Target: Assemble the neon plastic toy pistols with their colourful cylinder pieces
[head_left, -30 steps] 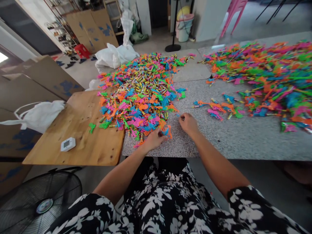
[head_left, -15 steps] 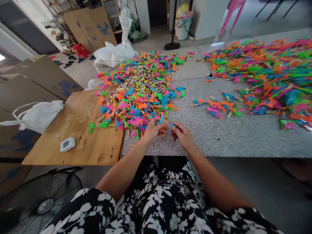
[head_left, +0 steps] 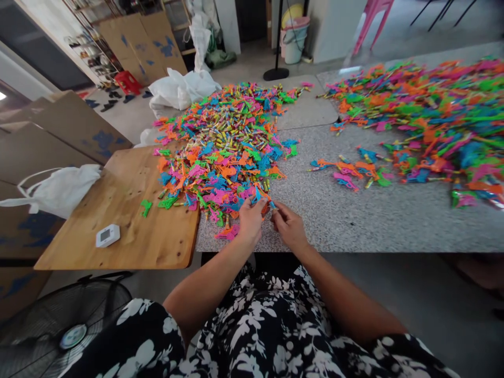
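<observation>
My left hand (head_left: 251,219) is closed on a blue plastic toy gun (head_left: 258,195) at the near edge of a bright pile. Beside it, my right hand (head_left: 290,227) pinches a small blue-tipped piece (head_left: 272,205), mostly covered by the fingers; I cannot tell whether it is joined to the blue gun. Orange plastic shows between the two hands. Just left of my left wrist lies a pink toy gun (head_left: 233,231) on the grey speckled table (head_left: 326,220). The pile (head_left: 220,170) mixes pink, orange, green and blue toy guns with many small yellow-banded tubes (head_left: 228,128).
Another large heap of toy guns (head_left: 441,121) covers the table's right side, with several loose ones (head_left: 346,170) before it. On the wooden board (head_left: 129,184) at left are a green toy gun (head_left: 146,208) and a white timer-like device (head_left: 107,235). A fan (head_left: 74,336) stands below left.
A pink toy gun now lies left of my left wrist, where bare table was. My right hand has shifted slightly lower and closer to my left hand, fingers curled in more.
</observation>
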Available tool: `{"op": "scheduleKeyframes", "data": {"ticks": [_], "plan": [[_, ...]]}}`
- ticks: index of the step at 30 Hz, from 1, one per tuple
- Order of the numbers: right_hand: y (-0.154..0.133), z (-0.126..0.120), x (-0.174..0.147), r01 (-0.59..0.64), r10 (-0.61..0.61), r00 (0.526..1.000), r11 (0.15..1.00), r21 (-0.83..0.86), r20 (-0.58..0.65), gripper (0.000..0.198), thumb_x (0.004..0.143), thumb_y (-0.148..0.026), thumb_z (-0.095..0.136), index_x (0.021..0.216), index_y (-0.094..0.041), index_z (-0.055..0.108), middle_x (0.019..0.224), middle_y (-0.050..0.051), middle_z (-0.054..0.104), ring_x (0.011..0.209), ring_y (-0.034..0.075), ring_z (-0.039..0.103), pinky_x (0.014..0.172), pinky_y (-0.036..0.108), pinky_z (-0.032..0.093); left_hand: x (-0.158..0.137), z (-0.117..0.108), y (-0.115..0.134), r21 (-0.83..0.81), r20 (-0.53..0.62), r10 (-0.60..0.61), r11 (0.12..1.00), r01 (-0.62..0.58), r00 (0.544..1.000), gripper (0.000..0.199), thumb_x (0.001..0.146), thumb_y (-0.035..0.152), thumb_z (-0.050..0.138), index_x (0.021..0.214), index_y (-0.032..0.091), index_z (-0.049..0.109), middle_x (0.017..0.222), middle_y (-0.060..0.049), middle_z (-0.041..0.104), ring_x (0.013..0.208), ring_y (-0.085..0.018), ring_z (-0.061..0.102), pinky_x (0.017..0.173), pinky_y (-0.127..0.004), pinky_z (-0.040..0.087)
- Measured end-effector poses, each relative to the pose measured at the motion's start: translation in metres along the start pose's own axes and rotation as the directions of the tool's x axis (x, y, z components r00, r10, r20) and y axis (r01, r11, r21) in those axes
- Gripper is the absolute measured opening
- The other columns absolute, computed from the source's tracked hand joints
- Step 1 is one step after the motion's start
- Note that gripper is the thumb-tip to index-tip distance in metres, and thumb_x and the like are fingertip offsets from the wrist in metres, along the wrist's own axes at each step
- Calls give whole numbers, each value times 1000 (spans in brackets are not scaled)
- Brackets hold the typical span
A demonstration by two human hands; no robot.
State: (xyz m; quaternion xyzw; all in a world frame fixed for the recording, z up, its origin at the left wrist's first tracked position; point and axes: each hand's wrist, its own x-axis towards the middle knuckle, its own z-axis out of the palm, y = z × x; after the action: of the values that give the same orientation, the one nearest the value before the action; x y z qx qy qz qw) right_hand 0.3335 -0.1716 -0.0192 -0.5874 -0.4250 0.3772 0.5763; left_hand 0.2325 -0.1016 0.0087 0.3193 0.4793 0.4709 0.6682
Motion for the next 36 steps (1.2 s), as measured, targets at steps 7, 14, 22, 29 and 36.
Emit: {"op": "scheduleKeyframes", "data": {"ticks": [7, 14, 22, 29, 36], "plan": [[13, -72, 61, -164, 187, 944, 981, 104, -274, 31, 87, -45, 67, 103, -19, 71, 72, -1, 66, 48, 12, 55, 46, 24, 44, 37, -1, 8, 508, 117, 74, 852, -123, 990, 28, 93, 25, 71, 118, 16, 66, 110, -11, 76, 96, -21, 72, 85, -35, 59], [20, -89, 161, -211, 111, 908, 954, -212, -405, 27, 95, -33, 54, 111, -17, 69, 110, 11, 75, 72, 17, 68, 67, 29, 53, 98, 30, 44, 809, 529, 208, 170, -563, 823, 23, 96, 14, 57, 109, 16, 76, 115, -14, 77, 114, -27, 70, 109, -40, 50], [27, -17, 156, -132, 98, 991, 717, -684, -89, 19, 94, -29, 62, 94, -16, 76, 104, 13, 76, 97, 24, 69, 84, 31, 50, 106, 44, 15, 774, 160, -129, 631, -43, 979, 27, 101, 34, 54, 100, 17, 75, 89, -10, 76, 80, -23, 74, 78, -36, 60], [22, -21, 101, -104, 170, 959, 955, -279, 225, 18, 86, -32, 61, 86, -18, 72, 70, 0, 69, 60, 15, 57, 57, 24, 42, 93, 21, 21, 576, 328, -66, 805, -144, 942, 24, 84, 34, 77, 99, 15, 72, 86, -3, 72, 77, -14, 65, 75, -25, 53], [9, -22, 142, -97, 262, 943, 806, -583, 205, 18, 87, -27, 66, 97, -19, 78, 91, 9, 79, 80, 22, 70, 71, 29, 51, 75, -40, 58, 516, 284, 108, 820, -247, 953, 26, 83, 41, 77, 92, 18, 68, 79, 1, 69, 72, -14, 63, 68, -24, 50]]}}
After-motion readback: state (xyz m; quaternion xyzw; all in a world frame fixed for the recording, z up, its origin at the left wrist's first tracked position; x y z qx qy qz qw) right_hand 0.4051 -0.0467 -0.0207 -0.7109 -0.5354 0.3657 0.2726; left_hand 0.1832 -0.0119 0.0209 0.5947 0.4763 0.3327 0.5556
